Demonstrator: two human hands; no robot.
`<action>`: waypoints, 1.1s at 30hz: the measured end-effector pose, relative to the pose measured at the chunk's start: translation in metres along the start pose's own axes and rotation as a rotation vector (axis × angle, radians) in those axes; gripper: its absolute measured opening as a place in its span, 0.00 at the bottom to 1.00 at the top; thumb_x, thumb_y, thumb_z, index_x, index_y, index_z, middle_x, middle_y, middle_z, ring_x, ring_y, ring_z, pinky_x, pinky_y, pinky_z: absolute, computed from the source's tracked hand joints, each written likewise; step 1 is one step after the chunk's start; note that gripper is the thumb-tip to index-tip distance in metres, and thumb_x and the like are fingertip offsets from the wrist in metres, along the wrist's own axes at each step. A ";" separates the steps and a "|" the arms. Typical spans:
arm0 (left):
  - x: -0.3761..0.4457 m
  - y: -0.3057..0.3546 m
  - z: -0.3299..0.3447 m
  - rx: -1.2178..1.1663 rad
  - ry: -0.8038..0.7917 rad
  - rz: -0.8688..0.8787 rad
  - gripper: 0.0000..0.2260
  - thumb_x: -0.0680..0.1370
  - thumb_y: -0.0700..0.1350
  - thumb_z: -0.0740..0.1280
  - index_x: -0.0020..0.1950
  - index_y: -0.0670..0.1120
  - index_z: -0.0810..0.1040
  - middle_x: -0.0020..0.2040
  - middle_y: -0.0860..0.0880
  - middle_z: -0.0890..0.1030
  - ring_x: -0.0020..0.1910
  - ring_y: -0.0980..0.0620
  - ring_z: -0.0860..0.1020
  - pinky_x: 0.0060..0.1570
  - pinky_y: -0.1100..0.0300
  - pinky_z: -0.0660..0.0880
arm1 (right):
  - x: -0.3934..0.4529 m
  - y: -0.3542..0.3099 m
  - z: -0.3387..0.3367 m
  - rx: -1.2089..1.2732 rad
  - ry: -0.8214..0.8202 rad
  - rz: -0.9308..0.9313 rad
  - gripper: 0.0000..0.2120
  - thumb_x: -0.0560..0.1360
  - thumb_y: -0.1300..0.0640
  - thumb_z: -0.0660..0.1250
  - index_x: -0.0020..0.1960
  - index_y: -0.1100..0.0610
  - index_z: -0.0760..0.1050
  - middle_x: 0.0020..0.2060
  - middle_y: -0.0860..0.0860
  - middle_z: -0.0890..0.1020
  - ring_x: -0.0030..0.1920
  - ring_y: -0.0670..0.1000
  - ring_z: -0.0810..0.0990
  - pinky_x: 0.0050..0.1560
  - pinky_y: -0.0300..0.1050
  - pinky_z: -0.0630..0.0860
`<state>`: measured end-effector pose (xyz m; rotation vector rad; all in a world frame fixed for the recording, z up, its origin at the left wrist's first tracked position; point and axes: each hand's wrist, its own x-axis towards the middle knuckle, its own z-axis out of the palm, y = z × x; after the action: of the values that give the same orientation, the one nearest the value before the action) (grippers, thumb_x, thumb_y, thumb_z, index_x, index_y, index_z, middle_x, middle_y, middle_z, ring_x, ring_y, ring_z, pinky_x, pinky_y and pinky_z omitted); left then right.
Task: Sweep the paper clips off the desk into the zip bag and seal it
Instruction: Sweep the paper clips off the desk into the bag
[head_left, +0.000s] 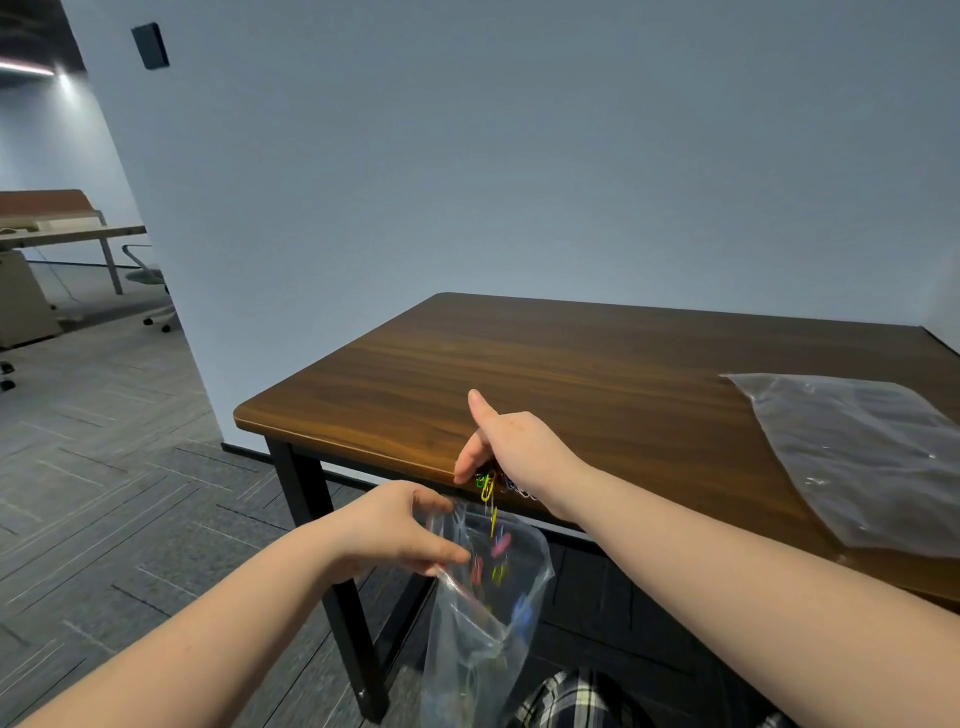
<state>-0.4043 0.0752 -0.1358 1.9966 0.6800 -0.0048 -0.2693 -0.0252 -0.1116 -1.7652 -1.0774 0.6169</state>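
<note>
Both bare forearms reach in from the bottom of the view, above a lap in plaid cloth (576, 696). At the near edge of the wooden tabletop (571, 364), the left hand (395, 530) pinches the rim of a clear zip bag (483, 613) between thumb and fingertips, holding its mouth open just below the edge. Several coloured paper clips (500, 558) lie blurred inside the bag, which hangs down beside the black table leg (332, 571). Right hand (511, 441) rests on the tabletop edge with fingers curled downward and thumb spread up, its fingers against a small cluster of clips (488, 483) spilling over the edge towards the bag's mouth. A second clear plastic bag (862, 457) lies flat on the tabletop, well apart to the right.
</note>
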 end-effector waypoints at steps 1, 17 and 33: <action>-0.001 0.000 0.000 0.001 0.003 0.006 0.34 0.67 0.41 0.77 0.71 0.42 0.68 0.70 0.48 0.71 0.42 0.52 0.84 0.44 0.60 0.83 | -0.001 -0.001 0.001 0.004 0.011 0.006 0.38 0.81 0.40 0.44 0.38 0.63 0.83 0.40 0.55 0.86 0.47 0.48 0.81 0.58 0.44 0.64; -0.008 0.004 0.004 0.030 -0.008 0.034 0.34 0.68 0.41 0.77 0.71 0.44 0.68 0.72 0.48 0.70 0.35 0.56 0.83 0.48 0.56 0.82 | -0.018 0.001 0.004 0.270 0.045 -0.003 0.35 0.81 0.41 0.48 0.35 0.62 0.83 0.38 0.56 0.86 0.48 0.52 0.84 0.66 0.51 0.72; -0.039 0.055 -0.039 0.167 0.210 0.048 0.19 0.72 0.29 0.62 0.54 0.48 0.83 0.36 0.54 0.82 0.23 0.60 0.74 0.28 0.67 0.73 | -0.013 -0.034 -0.023 -0.108 -0.078 -0.064 0.11 0.75 0.49 0.68 0.55 0.51 0.81 0.54 0.47 0.82 0.56 0.48 0.78 0.57 0.46 0.76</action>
<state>-0.4227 0.0693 -0.0599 2.1939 0.7861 0.1841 -0.2711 -0.0415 -0.0719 -1.8036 -1.2365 0.6020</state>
